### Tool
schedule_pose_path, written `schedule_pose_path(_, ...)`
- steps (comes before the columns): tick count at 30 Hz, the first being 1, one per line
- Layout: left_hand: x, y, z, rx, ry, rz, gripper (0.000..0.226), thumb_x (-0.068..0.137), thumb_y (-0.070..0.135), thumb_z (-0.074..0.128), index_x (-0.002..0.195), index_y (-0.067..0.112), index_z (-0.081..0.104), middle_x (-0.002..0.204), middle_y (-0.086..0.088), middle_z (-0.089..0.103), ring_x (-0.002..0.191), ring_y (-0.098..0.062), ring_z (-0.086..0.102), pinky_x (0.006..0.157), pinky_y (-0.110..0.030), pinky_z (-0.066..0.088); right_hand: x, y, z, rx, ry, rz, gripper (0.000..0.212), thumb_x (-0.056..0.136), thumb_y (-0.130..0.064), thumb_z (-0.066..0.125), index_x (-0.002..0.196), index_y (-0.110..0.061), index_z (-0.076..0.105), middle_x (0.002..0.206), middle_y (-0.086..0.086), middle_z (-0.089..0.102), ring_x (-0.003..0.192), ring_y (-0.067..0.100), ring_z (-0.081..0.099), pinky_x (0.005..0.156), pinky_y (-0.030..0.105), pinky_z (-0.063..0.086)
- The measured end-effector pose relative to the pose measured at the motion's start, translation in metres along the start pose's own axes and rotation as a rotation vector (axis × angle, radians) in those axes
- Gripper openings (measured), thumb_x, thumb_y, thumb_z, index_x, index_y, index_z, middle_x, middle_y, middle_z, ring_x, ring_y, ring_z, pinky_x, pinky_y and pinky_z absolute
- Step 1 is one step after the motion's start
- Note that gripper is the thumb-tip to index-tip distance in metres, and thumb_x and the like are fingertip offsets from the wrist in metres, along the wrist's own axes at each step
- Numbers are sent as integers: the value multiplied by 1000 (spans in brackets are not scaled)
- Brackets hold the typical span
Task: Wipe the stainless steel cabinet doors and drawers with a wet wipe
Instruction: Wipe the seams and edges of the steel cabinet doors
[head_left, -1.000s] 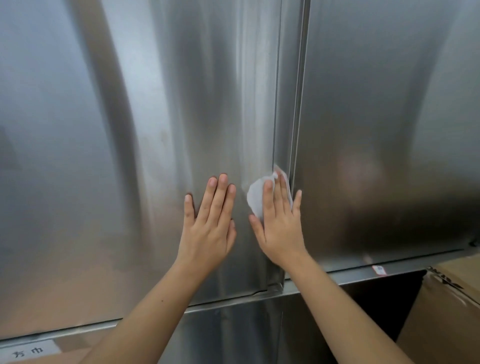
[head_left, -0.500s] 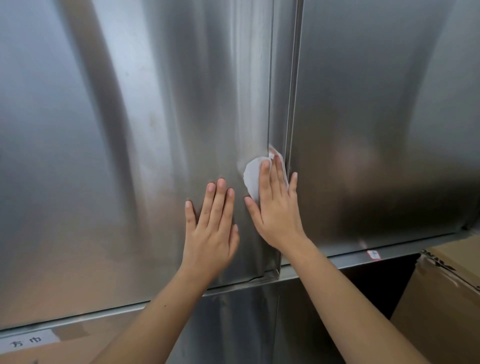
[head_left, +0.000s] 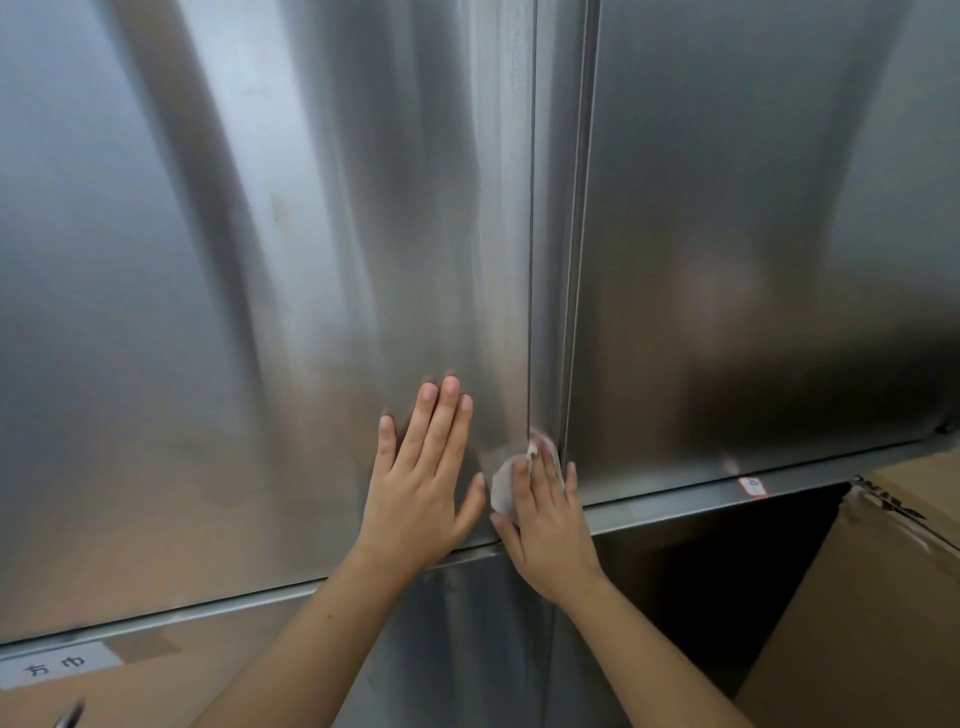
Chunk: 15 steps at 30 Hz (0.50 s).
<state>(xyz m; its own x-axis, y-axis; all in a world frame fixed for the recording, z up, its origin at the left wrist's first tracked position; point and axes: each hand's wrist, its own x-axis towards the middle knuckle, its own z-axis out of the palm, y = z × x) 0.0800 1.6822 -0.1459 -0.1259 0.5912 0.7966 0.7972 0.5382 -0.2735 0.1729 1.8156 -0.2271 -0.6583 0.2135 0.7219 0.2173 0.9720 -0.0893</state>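
Steel cabinet door (head_left: 260, 312): R hand (head_left: 550, 525), grip flat, pressed wet wipe (head_left: 500, 486) at edge, L hand (head_left: 421, 488) lay spread; even pressure advised.

A white paper label (head_left: 54, 667) on the brown cardboard surface (head_left: 171, 680) at lower left reads "方巾"; the small red-edged sticker (head_left: 752, 487) on the grey steel rail (head_left: 675, 506) is too small to read
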Motion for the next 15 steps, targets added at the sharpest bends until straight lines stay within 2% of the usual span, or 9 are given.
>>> schedule_pose_path(2, 0, 1, 2, -2, 18, -8, 74, 86, 41, 40, 146, 5, 16, 157, -4, -8, 144, -20, -1, 114, -44, -5, 24, -1, -12, 41, 69, 3, 70, 99, -47, 20, 145, -10, -17, 155, 13, -7, 144, 23, -5, 106, 59, 8)
schedule_pose_path(6, -1, 1, 4, -11, 37, -5, 72, 88, 41, 38, 147, 6, 15, 157, -3, -8, 144, -20, -1, 114, -45, -3, 36, 1, -15, 49, 114, -11, 70, 99, -47, 21, 145, -12, -18, 155, 8, -15, 144, 22, -5, 107, 58, 6)
schedule_pose_path(10, -2, 0, 5, -6, 28, 2, 74, 89, 40, 37, 149, 8, 8, 157, -3, -9, 144, -20, -2, 114, -45, -4, -13, -4, 9, 19, -19, 21, 77, 96, -47, 28, 145, -9, -18, 154, 12, -19, 143, 26, -8, 108, 59, 12)
schedule_pose_path(12, -2, 0, 6, 2, 20, 5, 73, 89, 39, 36, 149, 8, 8, 157, -4, -9, 144, -20, -2, 114, -45, -4, -39, -3, 19, -24, -108, 2, 73, 96, -49, 21, 146, -11, -16, 154, 13, -20, 143, 26, -10, 112, 55, 12)
schedule_pose_path(14, -2, 0, 7, 3, 19, 5, 72, 89, 39, 35, 149, 9, 7, 157, -4, -10, 144, -20, -3, 114, -44, -4, -47, 0, 19, -58, -153, -3, 68, 97, -51, 12, 147, -13, -13, 154, 14, -19, 142, 26, -10, 111, 47, 12)
schedule_pose_path(15, -2, 0, 8, 1, 21, 6, 72, 89, 39, 34, 149, 9, 6, 157, -4, -10, 144, -20, -3, 114, -45, -4, -45, 1, 17, -55, -161, -10, 67, 97, -51, 11, 147, -14, -15, 154, 15, -19, 142, 27, -10, 111, 48, 13)
